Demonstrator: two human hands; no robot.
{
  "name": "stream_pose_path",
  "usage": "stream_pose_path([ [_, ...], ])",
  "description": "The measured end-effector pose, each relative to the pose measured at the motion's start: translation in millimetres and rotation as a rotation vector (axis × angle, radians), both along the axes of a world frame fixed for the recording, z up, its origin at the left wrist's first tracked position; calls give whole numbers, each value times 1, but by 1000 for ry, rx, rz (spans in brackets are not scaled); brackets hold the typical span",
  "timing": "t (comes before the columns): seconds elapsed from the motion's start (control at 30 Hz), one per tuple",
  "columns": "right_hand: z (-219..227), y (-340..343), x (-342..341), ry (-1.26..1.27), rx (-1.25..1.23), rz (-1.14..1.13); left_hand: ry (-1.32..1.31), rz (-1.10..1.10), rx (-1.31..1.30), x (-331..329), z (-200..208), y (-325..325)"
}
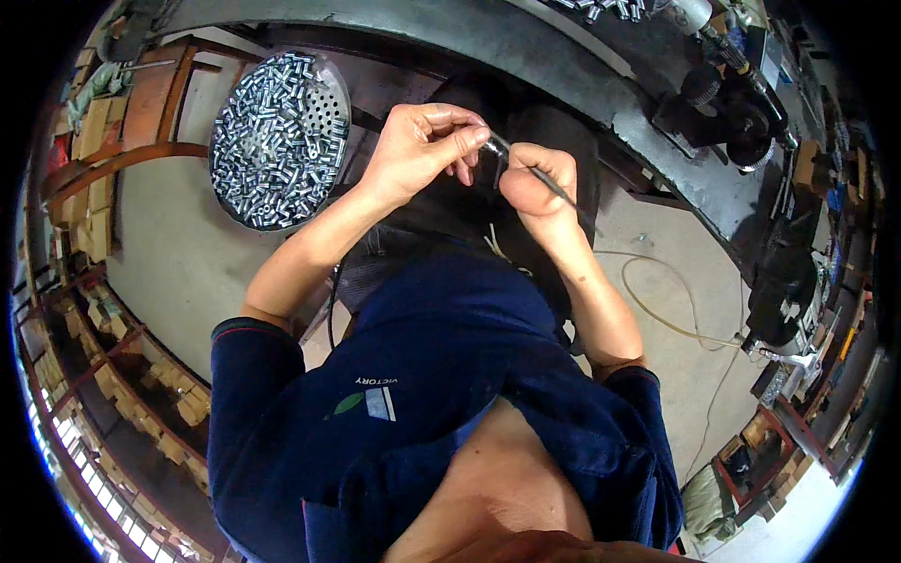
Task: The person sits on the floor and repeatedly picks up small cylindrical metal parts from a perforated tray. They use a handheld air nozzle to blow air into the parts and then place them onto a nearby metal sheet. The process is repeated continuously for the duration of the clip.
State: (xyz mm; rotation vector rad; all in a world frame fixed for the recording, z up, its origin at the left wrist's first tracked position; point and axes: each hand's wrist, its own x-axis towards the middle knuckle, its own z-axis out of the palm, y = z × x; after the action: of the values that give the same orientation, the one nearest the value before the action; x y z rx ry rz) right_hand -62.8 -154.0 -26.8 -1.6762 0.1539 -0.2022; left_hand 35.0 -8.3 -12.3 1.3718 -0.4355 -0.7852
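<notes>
My right hand [539, 180] is closed round a thin dark rod [554, 185], whose tail slants out below the fist. The rod's other end reaches up to the fingertips of my left hand [427, 145]. There, thumb and forefinger pinch a small shiny metal piece [494, 144]; its shape is mostly hidden by the fingers. Both hands are close together in front of my body, over my dark-clad lap. To the left, a round perforated metal pan [328, 105] is heaped with many short, silvery cylindrical metal parts [272, 150].
A dark metal bench [469, 38] runs across the far side and down the right, carrying a black clamp-like fixture [727, 113]. A wooden stool or chair frame [169, 103] stands at left. A pale hose [648, 324] loops on the floor at right. Shelves with boxes [141, 385] line the left.
</notes>
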Motion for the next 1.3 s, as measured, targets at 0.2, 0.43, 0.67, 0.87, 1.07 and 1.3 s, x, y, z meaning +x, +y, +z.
stream_pose_path([
  [0.2,4,3,0,43,35,-10,-62,-70,63,3,1,0],
  [0.43,-2,11,5,-61,185,28,-145,-172,135,13,6,4],
  [0.67,-6,-10,-9,49,377,-108,-255,146,-46,64,9,31],
  [0.87,-12,2,0,126,744,-94,158,-28,-379,20,-14,-19],
  [1.07,-12,8,2,97,636,-176,531,-26,-521,3,-13,-43],
  [1.3,-10,-3,-5,228,1013,-40,656,29,-504,-5,3,-51],
])
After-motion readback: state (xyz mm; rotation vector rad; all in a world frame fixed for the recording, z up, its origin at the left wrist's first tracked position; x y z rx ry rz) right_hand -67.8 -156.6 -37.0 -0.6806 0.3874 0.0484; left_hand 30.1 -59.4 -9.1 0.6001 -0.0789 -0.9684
